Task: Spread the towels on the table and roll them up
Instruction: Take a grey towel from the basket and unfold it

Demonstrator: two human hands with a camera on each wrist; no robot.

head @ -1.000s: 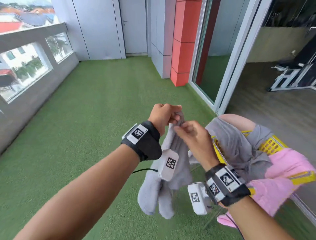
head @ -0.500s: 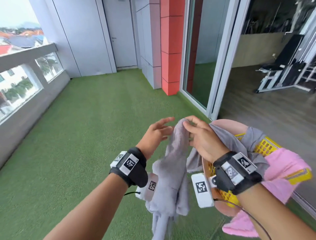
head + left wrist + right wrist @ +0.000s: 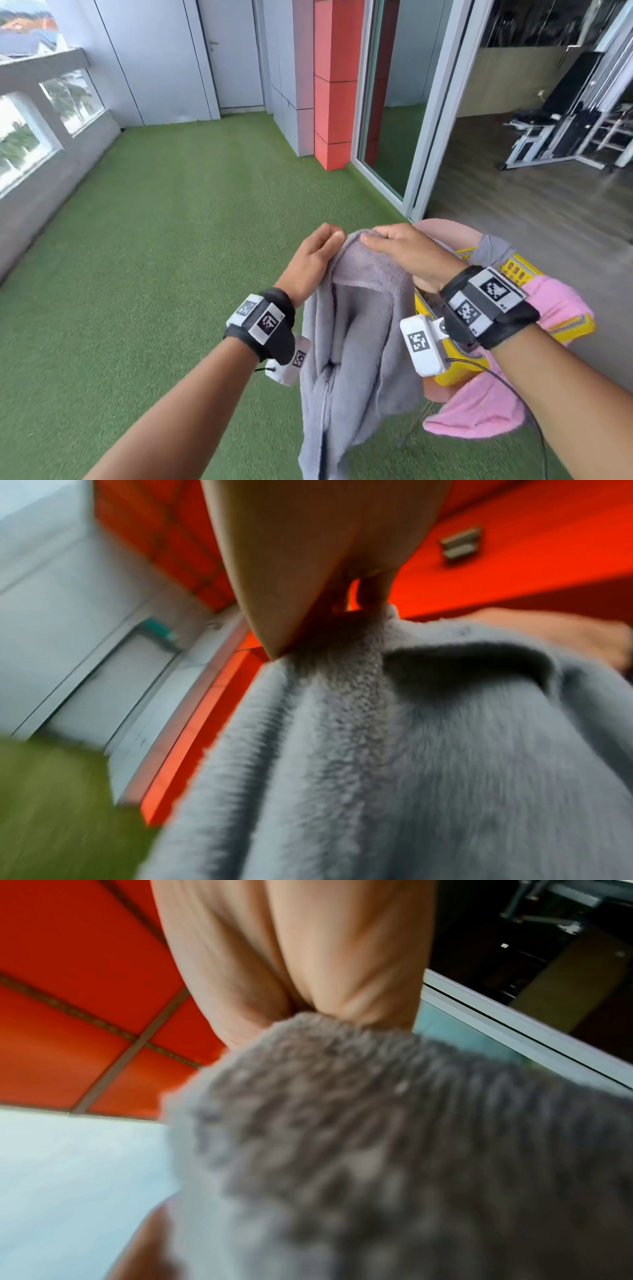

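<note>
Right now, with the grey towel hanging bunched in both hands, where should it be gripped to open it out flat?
Grip the grey towel along its top hem, at the two corners. The left hand and right hand pinch that hem close together, so the cloth sags in folds below. I would slide each hand outward along the edge, fingers coming from above, until the hem is taut.

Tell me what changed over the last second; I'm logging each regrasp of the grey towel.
The left hand, which had opened and let go half a second ago, grips the grey towel again at its top edge. The right hand kept its hold throughout. The towel now hangs wider between them. The yellow basket and pink towel stayed put.
</note>
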